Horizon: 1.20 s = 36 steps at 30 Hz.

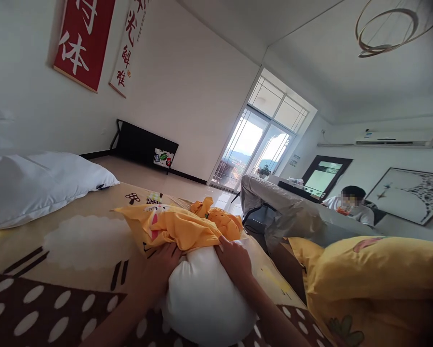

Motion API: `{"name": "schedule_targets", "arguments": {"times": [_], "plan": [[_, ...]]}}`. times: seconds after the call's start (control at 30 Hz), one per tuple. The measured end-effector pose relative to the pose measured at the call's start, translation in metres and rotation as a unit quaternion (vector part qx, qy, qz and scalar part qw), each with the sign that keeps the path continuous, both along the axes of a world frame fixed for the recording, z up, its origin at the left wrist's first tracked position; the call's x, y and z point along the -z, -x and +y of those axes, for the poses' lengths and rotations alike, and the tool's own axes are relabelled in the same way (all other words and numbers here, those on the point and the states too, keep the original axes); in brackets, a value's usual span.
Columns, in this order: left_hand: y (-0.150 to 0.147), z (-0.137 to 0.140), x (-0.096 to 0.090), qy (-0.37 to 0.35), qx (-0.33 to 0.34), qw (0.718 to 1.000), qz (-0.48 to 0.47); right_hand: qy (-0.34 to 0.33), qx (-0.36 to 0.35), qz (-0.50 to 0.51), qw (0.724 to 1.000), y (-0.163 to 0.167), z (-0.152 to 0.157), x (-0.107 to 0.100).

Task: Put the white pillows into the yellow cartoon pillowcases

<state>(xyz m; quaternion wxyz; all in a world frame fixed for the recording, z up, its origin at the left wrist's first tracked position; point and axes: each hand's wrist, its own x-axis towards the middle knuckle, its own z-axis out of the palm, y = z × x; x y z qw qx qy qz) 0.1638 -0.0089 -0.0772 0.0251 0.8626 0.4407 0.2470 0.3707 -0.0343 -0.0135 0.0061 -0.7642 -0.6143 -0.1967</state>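
Observation:
A white pillow lies in front of me on the patterned bed sheet, its far end inside a yellow pillowcase printed with a cartoon face. My left hand grips the left side of the case's opening, fingers closed on the cloth. On the right side, my right hand is closed on the edge of the same pillowcase, against the pillow. Just beyond lies a bunched orange-yellow cloth. Most of the pillow's near part is outside the case.
A bare white pillow rests at the left of the bed sheet. Close on the right is a plump yellow pillow. Beyond the bed stand a plastic-covered table with a seated person and a black headboard-like panel.

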Motion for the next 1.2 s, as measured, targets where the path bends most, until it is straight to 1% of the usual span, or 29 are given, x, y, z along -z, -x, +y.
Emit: {"name": "schedule_targets", "arguments": {"times": [0.1,0.17,0.23,0.3,0.4,0.5,0.57,0.6,0.67,0.73,0.8,0.87,0.93,1.03,1.13,1.2], "plan": [[0.003,0.012,0.021,0.027,-0.021,0.999,0.001,-0.018,-0.035,-0.006,0.999,0.02,-0.007,0.003],[0.004,0.019,0.033,0.051,-0.015,0.998,0.025,-0.042,-0.051,-0.033,0.997,0.035,-0.013,0.008],[0.006,0.025,0.041,0.068,-0.009,0.996,0.051,-0.067,-0.048,-0.076,0.994,0.048,-0.02,0.014],[0.007,0.029,0.044,0.075,-0.009,0.995,0.06,-0.074,-0.043,-0.117,0.989,0.058,-0.028,0.019],[0.01,0.03,0.042,0.081,-0.028,0.995,0.051,-0.047,-0.068,-0.137,0.987,0.056,-0.044,0.022],[0.012,0.025,0.036,0.078,-0.04,0.996,0.033,-0.028,-0.14,-0.143,0.979,0.039,-0.067,0.029],[0.011,0.018,0.031,0.075,-0.032,0.996,0.021,-0.025,-0.182,-0.188,0.965,0.028,-0.081,0.039],[0.011,0.015,0.028,0.078,-0.027,0.996,0.014,-0.027,-0.182,-0.22,0.958,0.025,-0.087,0.046],[0.01,0.008,0.021,0.09,-0.02,0.996,-0.004,-0.023,-0.14,-0.266,0.954,0.03,-0.094,0.057],[0.011,0.002,0.014,0.105,-0.023,0.994,-0.029,0.011,-0.093,-0.257,0.962,0.043,-0.093,0.061],[0.012,-0.001,0.007,0.111,-0.027,0.992,-0.048,0.072,-0.079,-0.21,0.972,0.059,-0.086,0.056],[0.014,-0.004,-0.001,0.113,-0.034,0.991,-0.057,0.112,-0.087,-0.164,0.976,0.067,-0.076,0.042],[0.013,-0.009,-0.008,0.127,-0.032,0.989,-0.066,0.12,-0.096,-0.132,0.979,0.066,-0.067,0.026],[0.007,-0.02,-0.016,0.134,-0.02,0.989,-0.061,0.122,-0.094,-0.101,0.983,0.051,-0.058,0.007],[0.0,-0.032,-0.017,0.091,0.01,0.994,-0.066,0.123,-0.082,-0.087,0.985,0.032,-0.052,0.0],[-0.001,-0.036,-0.016,0.069,0.059,0.992,-0.086,0.115,-0.072,-0.079,0.988,0.017,-0.049,-0.002]]}}
